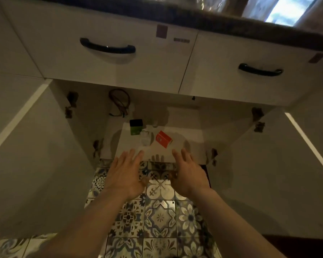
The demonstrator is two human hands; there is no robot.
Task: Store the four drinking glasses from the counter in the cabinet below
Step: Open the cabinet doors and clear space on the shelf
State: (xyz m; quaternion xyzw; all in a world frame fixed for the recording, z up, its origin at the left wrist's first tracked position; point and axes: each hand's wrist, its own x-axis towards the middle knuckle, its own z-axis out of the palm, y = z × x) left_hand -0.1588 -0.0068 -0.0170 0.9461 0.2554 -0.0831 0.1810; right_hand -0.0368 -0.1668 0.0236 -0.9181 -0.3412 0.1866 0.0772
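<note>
The cabinet (186,146) under the counter stands with both doors swung wide. On its white floor a clear drinking glass (145,139) stands between a green and black box (136,127) and a red box (163,140). A second faint clear shape (155,124) behind it is too dim to identify. My left hand (125,174) and my right hand (188,174) hover side by side just in front of the cabinet's lower edge, fingers spread and holding nothing. The counter top (194,13) is blurred, and I see no glasses on it.
The left door (35,146) and the right door (287,155) flank my arms. Two drawers with black handles (107,47) (260,70) sit above the opening. A coiled cable (119,103) hangs at the cabinet's back. Patterned floor tiles (158,220) lie below.
</note>
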